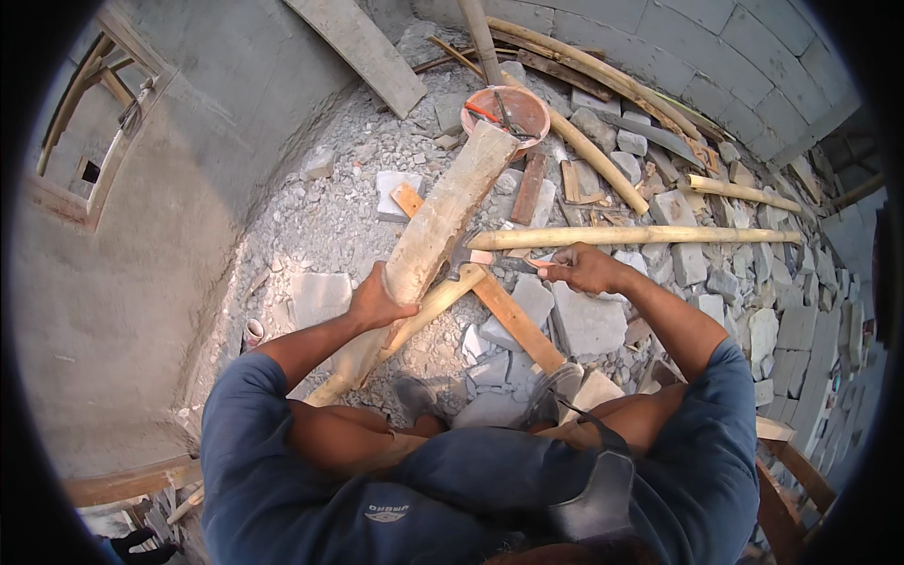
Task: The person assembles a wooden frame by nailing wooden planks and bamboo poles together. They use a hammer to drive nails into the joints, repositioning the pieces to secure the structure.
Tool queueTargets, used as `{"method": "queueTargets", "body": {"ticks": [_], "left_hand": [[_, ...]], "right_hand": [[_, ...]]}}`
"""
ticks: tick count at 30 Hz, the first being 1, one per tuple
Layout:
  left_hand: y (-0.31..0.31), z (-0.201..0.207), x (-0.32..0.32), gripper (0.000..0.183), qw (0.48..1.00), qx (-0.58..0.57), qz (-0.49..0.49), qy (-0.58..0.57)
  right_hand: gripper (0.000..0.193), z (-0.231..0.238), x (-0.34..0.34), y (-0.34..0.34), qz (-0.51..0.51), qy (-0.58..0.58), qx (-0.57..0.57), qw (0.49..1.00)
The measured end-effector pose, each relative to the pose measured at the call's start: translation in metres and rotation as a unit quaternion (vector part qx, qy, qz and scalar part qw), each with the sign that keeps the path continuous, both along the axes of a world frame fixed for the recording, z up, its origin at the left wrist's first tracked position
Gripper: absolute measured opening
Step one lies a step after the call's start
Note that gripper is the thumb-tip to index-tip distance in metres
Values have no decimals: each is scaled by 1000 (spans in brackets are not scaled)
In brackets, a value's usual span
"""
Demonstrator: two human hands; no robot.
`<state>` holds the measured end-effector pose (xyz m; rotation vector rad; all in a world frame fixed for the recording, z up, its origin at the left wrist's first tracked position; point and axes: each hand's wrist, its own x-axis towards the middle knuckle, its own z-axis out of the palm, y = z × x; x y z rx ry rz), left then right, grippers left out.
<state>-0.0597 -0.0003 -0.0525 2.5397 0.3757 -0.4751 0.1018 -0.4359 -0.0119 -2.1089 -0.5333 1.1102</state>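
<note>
A long, thick, rough wooden board (441,218) slants from below the bucket down toward my legs. My left hand (381,299) is wrapped round its near part, thumb on the right edge. My right hand (582,270) is closed on the handle of a hammer (460,254), whose dark metal head is against or close beside the board's right edge. Under the board lies a pale bamboo piece (431,311), and a brown wooden strip (516,322) crosses beneath toward my right foot. Whether the hammer head touches the board I cannot tell.
An orange bucket (539,121) with tools stands beyond the board. Bamboo poles (650,235) lie to the right over broken blocks (589,320) and rubble. A plastered wall (169,245) rises at left, a block wall (697,47) at the back. A plank (363,52) leans far left.
</note>
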Motion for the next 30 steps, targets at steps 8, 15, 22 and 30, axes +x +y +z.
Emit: {"method": "queueTargets", "body": {"ticks": [8, 15, 22, 30], "left_hand": [[3, 39, -1, 100, 998, -10, -30, -61], [-4, 31, -5, 93, 998, -5, -26, -54], [-4, 32, -5, 94, 997, -17, -22, -75], [1, 36, -14, 95, 996, -24, -32, -84]], "right_hand": [[46, 54, 40, -6, -6, -3, 32, 999], [45, 50, 32, -14, 8, 7, 32, 999], [51, 46, 43, -23, -8, -14, 19, 1000], [50, 57, 48, -15, 35, -7, 1, 999]]}}
